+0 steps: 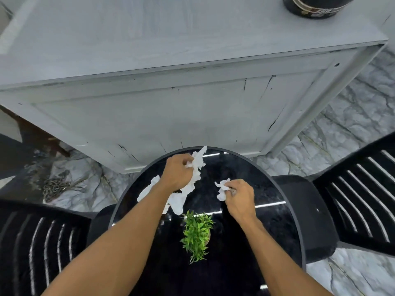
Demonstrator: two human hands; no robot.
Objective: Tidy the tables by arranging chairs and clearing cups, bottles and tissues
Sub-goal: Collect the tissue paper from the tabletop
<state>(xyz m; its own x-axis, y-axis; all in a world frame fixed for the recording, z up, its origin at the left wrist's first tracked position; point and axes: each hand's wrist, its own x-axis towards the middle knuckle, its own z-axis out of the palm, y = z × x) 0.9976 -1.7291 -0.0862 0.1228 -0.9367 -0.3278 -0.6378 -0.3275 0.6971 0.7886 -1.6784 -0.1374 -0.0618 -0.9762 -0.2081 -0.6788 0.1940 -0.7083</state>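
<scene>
Far left: black slatted chair (38, 248) sat against the round black table (284, 227). Left hand (177, 174) was over the table's far half, fist closed on a long crumpled white tissue (195, 167) that trailed past the wrist and touched the glossy top. More tissue (147, 189) showed left of the wrist; couldn't tell if same piece. Small green plant (197, 233) stood mid-table, between the forearms. Right hand (239, 197) pinched a smaller tissue wad (222, 190), near the left hand, not touching it. Second black chair (359, 193) at the right. Grey cabinet (171, 103) behind the table
</scene>
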